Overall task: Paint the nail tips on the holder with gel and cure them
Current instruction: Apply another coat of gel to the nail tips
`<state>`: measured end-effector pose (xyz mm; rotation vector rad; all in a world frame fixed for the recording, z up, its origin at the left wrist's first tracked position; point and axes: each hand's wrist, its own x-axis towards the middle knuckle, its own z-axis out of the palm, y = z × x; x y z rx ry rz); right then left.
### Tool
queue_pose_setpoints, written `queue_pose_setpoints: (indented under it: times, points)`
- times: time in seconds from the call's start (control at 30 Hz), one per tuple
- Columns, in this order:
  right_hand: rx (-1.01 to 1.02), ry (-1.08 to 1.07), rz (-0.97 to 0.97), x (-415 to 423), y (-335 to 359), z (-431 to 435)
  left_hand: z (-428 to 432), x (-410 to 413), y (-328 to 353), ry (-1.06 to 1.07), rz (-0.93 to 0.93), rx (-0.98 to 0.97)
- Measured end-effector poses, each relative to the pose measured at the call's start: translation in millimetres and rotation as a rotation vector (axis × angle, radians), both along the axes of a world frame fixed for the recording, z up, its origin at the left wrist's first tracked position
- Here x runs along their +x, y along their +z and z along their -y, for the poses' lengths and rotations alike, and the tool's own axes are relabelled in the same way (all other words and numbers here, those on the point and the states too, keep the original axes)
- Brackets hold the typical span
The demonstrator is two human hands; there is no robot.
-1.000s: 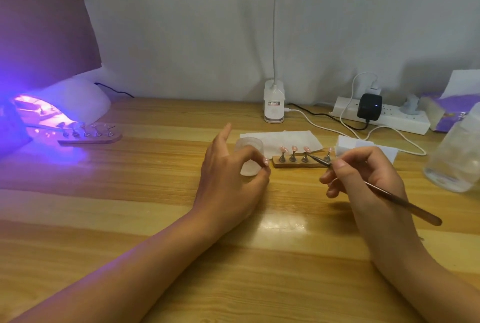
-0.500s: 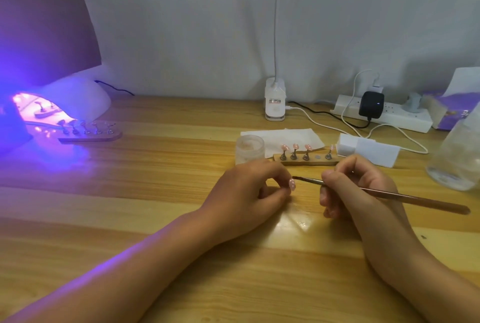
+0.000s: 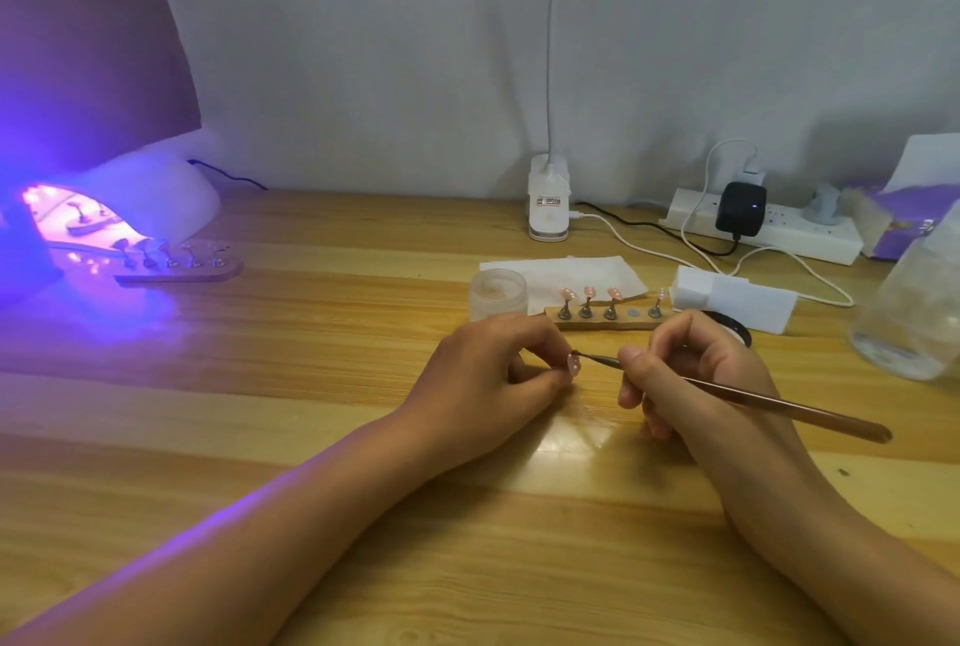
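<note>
Wooden table point(image 3: 260, 437), grey wall behind.

Left hand point(image 3: 488, 375) resting on table, fingers curled, pinching one pink nail tip point(image 3: 573, 364) between thumb and forefinger.

Right hand point(image 3: 696, 380) just right of it, fingers curled round brush point(image 3: 779, 404) in a pen grip. Handle trailing out to the right, bristle end touching the held tip.

Holder point(image 3: 608, 322) just beyond both hands: wooden strip with four small stands, each bearing a pink tip point(image 3: 589, 292). One bare metal disc between third and fourth stand.

Jar point(image 3: 497, 293) beyond left hand, just beside holder's left end. Tissue point(image 3: 571, 271) flat beyond holder.

White block point(image 3: 737, 297) beyond right hand. Black ring point(image 3: 735, 328) just past right knuckles, partly hidden.

Bottle point(image 3: 914, 318) well right of right hand, blurred.

Power strip point(image 3: 779, 235) with black adapter at the wall, well beyond right hand. Purple box point(image 3: 893, 224) further right. Clip-lamp base point(image 3: 549, 209) at the wall, straight beyond holder.

Curing lamp point(image 3: 130, 198) well left of left hand, glowing violet. Second holder point(image 3: 176, 269) with stands lying at its mouth, right end outside.
</note>
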<state>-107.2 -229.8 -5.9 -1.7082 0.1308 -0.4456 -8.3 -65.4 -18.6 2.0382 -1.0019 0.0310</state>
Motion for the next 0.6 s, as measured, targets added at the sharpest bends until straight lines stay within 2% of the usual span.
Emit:
queue_pose_setpoints:
  times: [0.43,0.6]
  points:
    - [-0.079,0.045,-0.062,1.0,0.4,1.1,0.7,0.7,-0.2,0.018,-0.046,-0.007]
    - [-0.003,0.002,-0.02,-0.8,-0.1,1.8,-0.2,1.2,-0.3,0.0,-0.075,-0.023]
